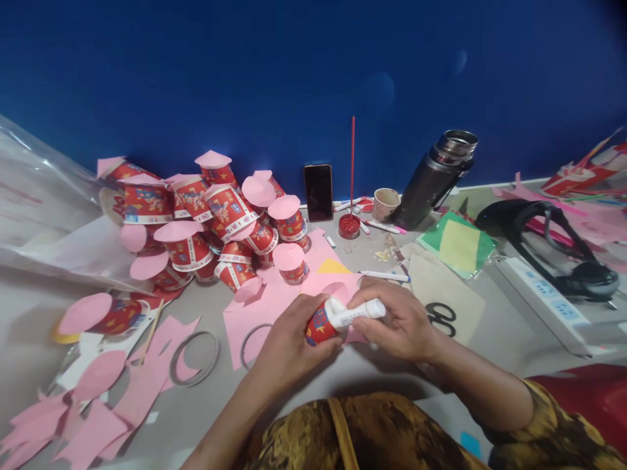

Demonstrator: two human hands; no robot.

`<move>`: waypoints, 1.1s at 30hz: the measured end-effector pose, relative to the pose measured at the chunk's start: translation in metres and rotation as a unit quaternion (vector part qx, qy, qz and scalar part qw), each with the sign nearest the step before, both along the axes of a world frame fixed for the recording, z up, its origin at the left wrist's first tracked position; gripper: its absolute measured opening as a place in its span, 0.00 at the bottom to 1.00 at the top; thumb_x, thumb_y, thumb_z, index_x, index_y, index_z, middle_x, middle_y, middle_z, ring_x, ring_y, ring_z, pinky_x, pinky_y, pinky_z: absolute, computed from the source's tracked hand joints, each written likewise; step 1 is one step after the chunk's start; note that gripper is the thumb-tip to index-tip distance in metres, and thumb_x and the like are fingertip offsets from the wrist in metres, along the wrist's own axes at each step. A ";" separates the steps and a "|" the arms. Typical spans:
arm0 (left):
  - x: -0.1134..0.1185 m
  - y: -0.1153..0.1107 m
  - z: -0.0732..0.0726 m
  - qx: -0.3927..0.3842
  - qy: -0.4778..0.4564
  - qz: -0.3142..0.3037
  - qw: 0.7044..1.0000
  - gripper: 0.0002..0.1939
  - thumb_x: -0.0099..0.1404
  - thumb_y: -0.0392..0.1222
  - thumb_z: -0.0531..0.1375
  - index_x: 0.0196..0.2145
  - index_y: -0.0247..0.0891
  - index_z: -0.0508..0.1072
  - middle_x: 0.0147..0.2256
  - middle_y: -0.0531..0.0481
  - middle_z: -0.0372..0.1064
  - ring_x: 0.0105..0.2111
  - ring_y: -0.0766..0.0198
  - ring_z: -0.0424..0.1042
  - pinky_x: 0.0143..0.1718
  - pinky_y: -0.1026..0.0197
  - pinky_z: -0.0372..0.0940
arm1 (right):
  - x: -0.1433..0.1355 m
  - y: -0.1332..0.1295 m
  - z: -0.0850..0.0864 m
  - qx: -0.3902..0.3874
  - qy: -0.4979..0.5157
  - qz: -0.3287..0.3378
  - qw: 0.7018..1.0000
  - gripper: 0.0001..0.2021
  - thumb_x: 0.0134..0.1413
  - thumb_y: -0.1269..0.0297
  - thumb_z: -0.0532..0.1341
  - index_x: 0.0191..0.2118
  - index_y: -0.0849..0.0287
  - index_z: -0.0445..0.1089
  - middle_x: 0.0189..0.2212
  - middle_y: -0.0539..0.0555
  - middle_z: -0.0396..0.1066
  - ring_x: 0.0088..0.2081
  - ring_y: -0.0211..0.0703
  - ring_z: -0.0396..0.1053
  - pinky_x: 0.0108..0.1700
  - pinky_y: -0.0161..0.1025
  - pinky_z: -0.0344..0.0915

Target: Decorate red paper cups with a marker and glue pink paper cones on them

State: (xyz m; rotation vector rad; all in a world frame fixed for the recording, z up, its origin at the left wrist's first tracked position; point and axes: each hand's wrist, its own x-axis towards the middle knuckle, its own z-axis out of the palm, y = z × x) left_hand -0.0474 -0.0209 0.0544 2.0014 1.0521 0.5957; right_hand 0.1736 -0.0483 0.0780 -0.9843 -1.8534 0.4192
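Observation:
My left hand (291, 336) is wrapped round a small red paper cup (319, 328) printed in blue and yellow, tilted so that its white end faces right. In my right hand (392, 320) is a white glue stick (360, 313) with print along its barrel, held across the cup's white end. The barrel hides where the two meet, so I cannot tell if they touch. Just beyond both hands lies a pink paper sheet (294, 297). To the left, several red cups with pink paper discs on them (186, 251) stand and lean in a pile.
A grey tape ring (194, 359) and pink scraps (108, 424) lie left. At the back are a phone (318, 192), a red stick in a red base (349, 225) and a dark flask (435, 179). Scissors (439, 318), a power strip (543, 300) and a black headset (563, 254) are right.

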 end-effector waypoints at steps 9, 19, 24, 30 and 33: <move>-0.003 -0.004 -0.003 0.101 0.086 -0.050 0.990 0.31 0.64 0.43 0.72 0.63 0.44 0.70 0.51 0.45 0.73 0.50 0.52 0.74 0.50 0.53 0.70 | 0.007 0.018 0.002 -0.090 -0.006 -0.066 0.994 0.04 0.62 0.69 0.62 0.35 0.57 0.73 0.27 0.49 0.76 0.27 0.37 0.70 0.31 0.33 0.63; -0.010 0.000 -0.004 0.120 0.135 -0.052 0.982 0.30 0.64 0.47 0.71 0.61 0.39 0.73 0.51 0.41 0.75 0.50 0.47 0.75 0.49 0.49 0.70 | 0.007 0.001 0.003 -0.021 -0.112 0.065 0.991 0.01 0.63 0.66 0.63 0.39 0.56 0.72 0.29 0.51 0.77 0.30 0.41 0.70 0.36 0.38 0.63; -0.007 -0.001 -0.004 -0.060 0.026 -0.019 0.998 0.29 0.57 0.44 0.73 0.57 0.43 0.77 0.50 0.47 0.79 0.50 0.51 0.77 0.53 0.53 0.69 | 0.012 -0.009 0.001 0.035 -0.110 0.090 0.989 0.02 0.66 0.65 0.63 0.42 0.56 0.72 0.32 0.53 0.79 0.32 0.44 0.71 0.37 0.40 0.63; -0.008 0.000 0.008 -0.226 -0.059 0.035 0.972 0.31 0.52 0.48 0.73 0.53 0.35 0.81 0.44 0.46 0.82 0.43 0.51 0.78 0.47 0.54 0.72 | 0.023 -0.018 -0.009 0.033 -0.087 0.070 0.993 0.02 0.68 0.66 0.63 0.43 0.56 0.73 0.32 0.54 0.80 0.33 0.45 0.72 0.38 0.41 0.66; -0.009 0.003 0.010 -0.280 -0.102 0.008 0.955 0.31 0.52 0.52 0.73 0.51 0.34 0.82 0.40 0.48 0.82 0.40 0.53 0.77 0.41 0.58 0.72 | 0.027 -0.021 -0.012 0.031 -0.074 0.056 0.995 0.03 0.68 0.64 0.64 0.44 0.56 0.73 0.32 0.54 0.80 0.32 0.45 0.72 0.37 0.42 0.67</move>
